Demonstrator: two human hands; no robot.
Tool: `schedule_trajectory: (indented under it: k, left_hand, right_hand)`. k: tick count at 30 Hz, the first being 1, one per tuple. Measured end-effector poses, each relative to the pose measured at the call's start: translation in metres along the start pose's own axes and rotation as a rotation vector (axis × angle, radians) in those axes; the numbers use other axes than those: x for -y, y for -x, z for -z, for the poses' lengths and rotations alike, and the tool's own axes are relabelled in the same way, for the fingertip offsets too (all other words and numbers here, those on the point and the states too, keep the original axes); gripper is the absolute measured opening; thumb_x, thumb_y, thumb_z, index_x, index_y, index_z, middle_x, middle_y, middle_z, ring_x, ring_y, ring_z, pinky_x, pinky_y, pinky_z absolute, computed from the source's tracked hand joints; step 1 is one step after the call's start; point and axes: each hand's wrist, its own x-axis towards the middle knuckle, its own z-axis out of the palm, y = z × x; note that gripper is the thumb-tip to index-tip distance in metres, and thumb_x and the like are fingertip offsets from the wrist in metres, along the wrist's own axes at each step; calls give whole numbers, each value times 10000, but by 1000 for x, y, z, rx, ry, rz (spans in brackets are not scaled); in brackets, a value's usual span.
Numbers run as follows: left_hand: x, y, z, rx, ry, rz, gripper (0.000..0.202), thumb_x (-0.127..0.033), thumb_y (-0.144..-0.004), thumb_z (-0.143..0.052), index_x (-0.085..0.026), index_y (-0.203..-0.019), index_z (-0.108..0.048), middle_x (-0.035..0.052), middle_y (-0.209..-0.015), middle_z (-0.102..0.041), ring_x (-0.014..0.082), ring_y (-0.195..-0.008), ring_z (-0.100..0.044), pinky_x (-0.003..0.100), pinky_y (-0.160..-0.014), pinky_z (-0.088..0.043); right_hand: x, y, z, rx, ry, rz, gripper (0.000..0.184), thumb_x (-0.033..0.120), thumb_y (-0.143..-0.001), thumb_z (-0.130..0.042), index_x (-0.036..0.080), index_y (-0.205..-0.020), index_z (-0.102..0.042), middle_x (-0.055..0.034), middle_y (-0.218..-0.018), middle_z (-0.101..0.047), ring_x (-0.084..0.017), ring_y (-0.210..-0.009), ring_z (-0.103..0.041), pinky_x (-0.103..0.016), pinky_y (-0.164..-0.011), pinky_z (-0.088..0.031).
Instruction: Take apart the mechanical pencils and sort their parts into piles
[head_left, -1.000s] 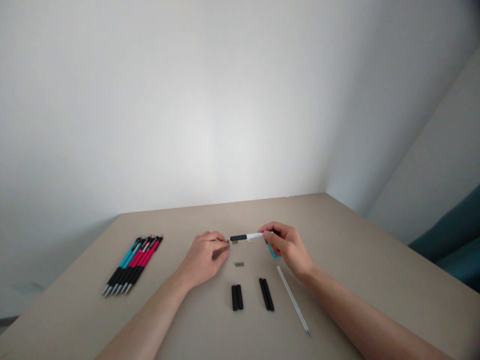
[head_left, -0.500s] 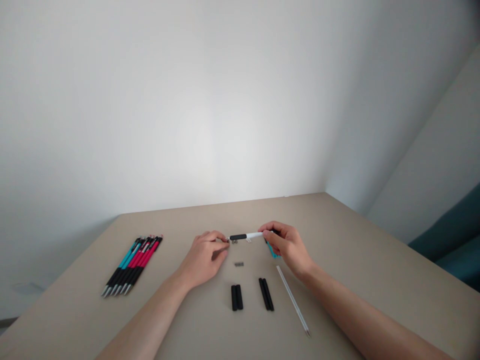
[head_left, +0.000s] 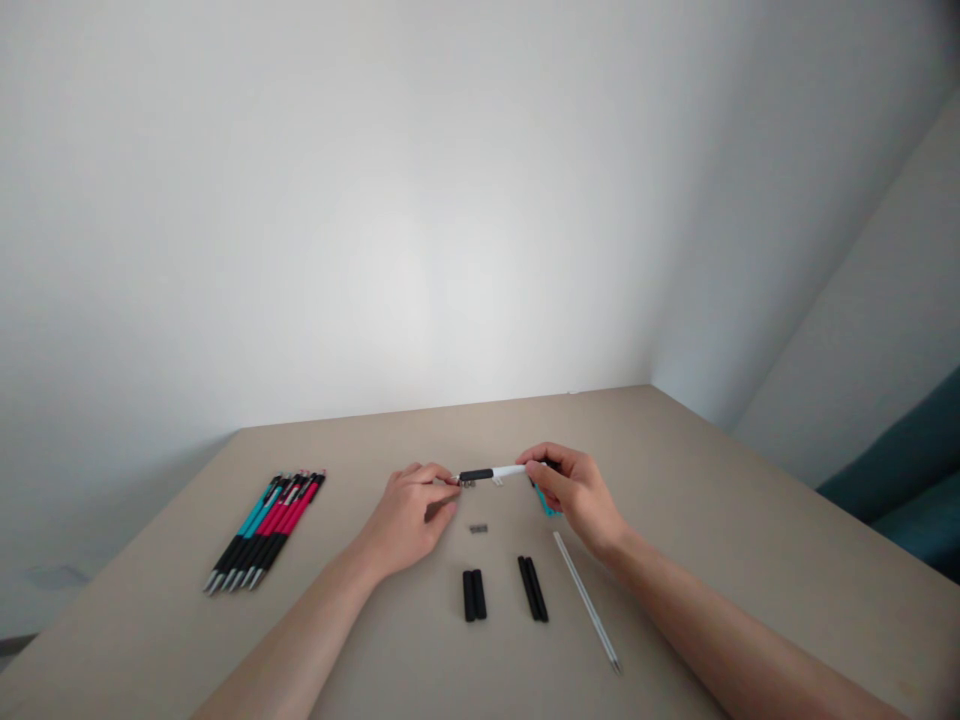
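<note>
My right hand (head_left: 576,492) pinches the right end of a white pen tube with a black sleeve (head_left: 489,473), held level just above the table (head_left: 697,500). A teal part (head_left: 547,503) shows under its fingers. At the tube's left tip, my left hand (head_left: 409,512) pinches thumb and forefinger together on something too small to make out. Below the tube lies a small dark metal piece (head_left: 478,528).
Several assembled pens, teal, pink and black (head_left: 264,528), lie in a row at the left. Two short black sleeves (head_left: 474,594), two longer black sleeves (head_left: 532,588) and a thin white refill (head_left: 586,601) lie nearer me. A white wall stands behind the table.
</note>
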Motion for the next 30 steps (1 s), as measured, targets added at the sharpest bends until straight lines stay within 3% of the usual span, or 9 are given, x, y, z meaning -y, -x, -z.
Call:
schedule_trajectory:
  k: [5,8,10,15,19,24,30]
  left_hand:
    - [2,-2,-1,-145,85,48,143,-265,-805,-616,-206,-918,-682,58,-966,-626,193,-902,-577,355,-839,-452]
    - [1,-3,0,-282,108,81,256,-335,-764,-675,-199,-975,-623,53,-943,-617,193,-877,-568,351,-812,-464]
    - [-2,-2,1,-323,106,34,272,-341,-770,-675,-205,-993,-598,50,-920,-620,190,-858,-562,347,-795,-460]
    - [-10,0,4,-327,60,-115,104,-299,-862,-570,-199,-861,-597,40,-806,-627,181,-801,-555,331,-756,-432]
    - [-13,1,6,-345,12,-102,170,-289,-896,-507,-189,-780,-582,30,-717,-601,175,-728,-522,325,-716,-410]
    - [-16,3,12,-263,-22,-94,276,-251,-919,-417,-190,-680,-542,31,-660,-566,176,-703,-490,335,-717,-393]
    - [-20,4,14,-263,-44,-111,129,-276,-886,-494,-191,-838,-578,39,-758,-611,187,-770,-513,339,-752,-384]
  right_hand:
    - [0,0,0,5,28,23,244,377,-720,-595,143,-765,-645,54,-482,-373,-92,-455,-304,-240,-440,-201]
    - [0,0,0,17,63,38,244,377,-734,-586,144,-765,-648,45,-498,-393,-96,-471,-318,-238,-445,-217]
    - [-1,1,0,30,91,36,260,389,-743,-582,142,-778,-652,41,-510,-400,-98,-478,-323,-237,-449,-228]
    - [-1,2,-2,83,152,27,303,437,-772,-574,144,-790,-653,43,-524,-382,-93,-476,-311,-232,-440,-217]
    - [1,3,-4,129,243,48,394,466,-815,-518,153,-578,-561,40,-504,-346,-91,-481,-291,-238,-446,-209]
    - [3,3,-5,167,333,111,398,483,-817,-506,147,-639,-624,30,-540,-374,-108,-526,-332,-242,-478,-242]
    - [3,3,-4,151,337,117,422,516,-816,-499,150,-656,-635,36,-525,-361,-107,-511,-314,-242,-475,-239]
